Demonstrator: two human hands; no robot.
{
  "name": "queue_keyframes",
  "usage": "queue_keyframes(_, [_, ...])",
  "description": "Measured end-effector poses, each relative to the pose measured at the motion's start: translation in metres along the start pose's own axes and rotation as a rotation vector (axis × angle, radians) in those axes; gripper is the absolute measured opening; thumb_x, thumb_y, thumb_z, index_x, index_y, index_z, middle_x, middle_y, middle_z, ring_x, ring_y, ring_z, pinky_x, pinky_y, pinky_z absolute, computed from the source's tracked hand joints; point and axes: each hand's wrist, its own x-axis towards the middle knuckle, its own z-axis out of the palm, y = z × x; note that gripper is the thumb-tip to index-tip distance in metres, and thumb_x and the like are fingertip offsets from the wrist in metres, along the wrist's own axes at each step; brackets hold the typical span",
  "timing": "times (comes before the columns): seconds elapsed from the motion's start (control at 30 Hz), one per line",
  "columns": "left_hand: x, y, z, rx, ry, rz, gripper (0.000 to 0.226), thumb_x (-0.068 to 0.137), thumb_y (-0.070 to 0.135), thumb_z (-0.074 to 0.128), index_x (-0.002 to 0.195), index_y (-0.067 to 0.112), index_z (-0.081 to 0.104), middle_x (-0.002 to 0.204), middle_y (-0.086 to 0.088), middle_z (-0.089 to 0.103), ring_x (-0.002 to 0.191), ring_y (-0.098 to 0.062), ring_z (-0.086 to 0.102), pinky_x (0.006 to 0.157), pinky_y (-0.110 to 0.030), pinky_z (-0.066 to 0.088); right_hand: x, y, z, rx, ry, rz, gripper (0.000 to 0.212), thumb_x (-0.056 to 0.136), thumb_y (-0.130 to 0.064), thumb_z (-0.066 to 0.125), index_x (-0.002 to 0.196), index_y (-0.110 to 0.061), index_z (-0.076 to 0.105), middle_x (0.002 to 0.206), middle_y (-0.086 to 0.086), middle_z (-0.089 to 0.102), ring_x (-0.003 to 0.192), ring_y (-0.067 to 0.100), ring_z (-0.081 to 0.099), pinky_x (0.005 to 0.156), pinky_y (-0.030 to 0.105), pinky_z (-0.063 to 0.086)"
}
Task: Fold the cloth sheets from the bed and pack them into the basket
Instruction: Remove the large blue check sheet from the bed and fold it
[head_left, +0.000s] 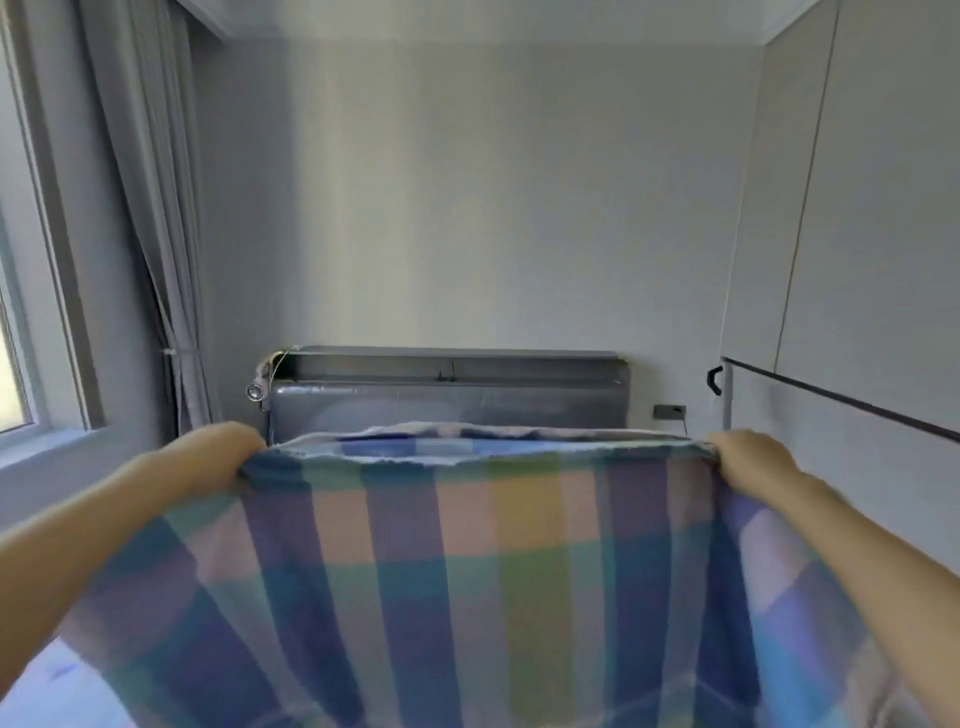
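Cloth sheet (493, 561), one checked piece in blue, purple, pink, yellow and green, hangs stretched between two raised hands and fills the near middle of the view, its top edge running level from left to right and its lower part dropping out of sight at the near edge. At the top edge a second layer of the same sheet shows just behind the front one, so it looks doubled over. The left hand (218, 457) grips the top left corner with its fingers curled tightly round the bunched edge; the right hand (753, 462) grips the top right corner the same way, fingers closed over the fabric. Both bare forearms reach in from the near corners. Beyond the sheet, at the far wall, stands one grey headboard (447, 395) with a small round lamp (255, 391) at its left end. One curtain (150, 218) hangs at the far left beside a window (21, 332), and pale cupboard doors (857, 218) line the right. A strip of the bed (57, 686) shows at the near left corner. The basket is not visible.
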Motion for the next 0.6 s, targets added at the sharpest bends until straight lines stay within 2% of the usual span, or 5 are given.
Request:
queue_keyframes(0.13, [0.066, -0.005, 0.040, -0.192, 0.070, -0.288, 0.032, 0.095, 0.018, 0.044, 0.123, 0.017, 0.060, 0.127, -0.002, 0.060, 0.117, -0.019, 0.056, 0.099, -0.029, 0.043, 0.062, -0.055, 0.026, -0.194, -0.049, -0.056, 0.022, 0.095, -0.015, 0.038, 0.088, -0.025, 0.057, 0.118, 0.002, 0.063, 0.109, 0.021, 0.060, 0.087, 0.026, 0.046])
queue_keyframes(0.23, [0.115, -0.050, -0.064, -0.417, 0.649, -0.366, 0.022, 0.091, 0.011, 0.054, 0.103, 0.009, 0.071, 0.110, -0.017, 0.067, 0.104, -0.034, 0.062, 0.088, -0.038, 0.047, 0.162, -0.061, -0.082, 0.016, 0.354, 0.074, 0.031, 0.096, -0.011, 0.033, 0.108, -0.012, 0.062, 0.115, 0.013, 0.064, 0.105, 0.029, 0.062, 0.083, 0.032, 0.049])
queue_keyframes(0.37, [0.128, -0.125, -0.209, -0.442, 1.345, -0.402, 0.017, 0.080, 0.001, 0.053, 0.080, -0.008, 0.067, 0.082, -0.036, 0.061, 0.077, -0.051, 0.059, 0.068, -0.050, 0.049, 0.202, -0.039, -0.240, 0.154, 1.179, -0.032, 0.015, 0.085, 0.004, 0.051, 0.099, 0.003, 0.058, 0.082, 0.031, 0.058, 0.068, 0.046, 0.060, 0.054, 0.038, 0.037])
queue_keyframes(0.5, [0.137, -0.182, -0.256, -0.315, 1.221, -0.649, 0.011, 0.080, -0.011, 0.057, 0.085, -0.018, 0.063, 0.087, -0.042, 0.057, 0.085, -0.053, 0.056, 0.075, -0.051, 0.045, 0.199, -0.021, -0.290, 0.048, 1.342, -0.149, 0.032, 0.082, -0.015, 0.039, 0.091, 0.004, 0.063, 0.070, 0.032, 0.058, 0.058, 0.046, 0.059, 0.053, 0.035, 0.037])
queue_keyframes(0.6, [0.137, -0.216, -0.232, -0.226, 0.966, -0.706, 0.015, 0.074, 0.000, 0.072, 0.071, -0.012, 0.063, 0.070, -0.031, 0.052, 0.075, -0.050, 0.058, 0.064, -0.047, 0.045, 0.190, -0.006, -0.269, -0.008, 1.185, -0.135, 0.032, 0.085, -0.025, 0.046, 0.076, 0.001, 0.061, 0.062, 0.030, 0.057, 0.056, 0.044, 0.060, 0.054, 0.030, 0.037])
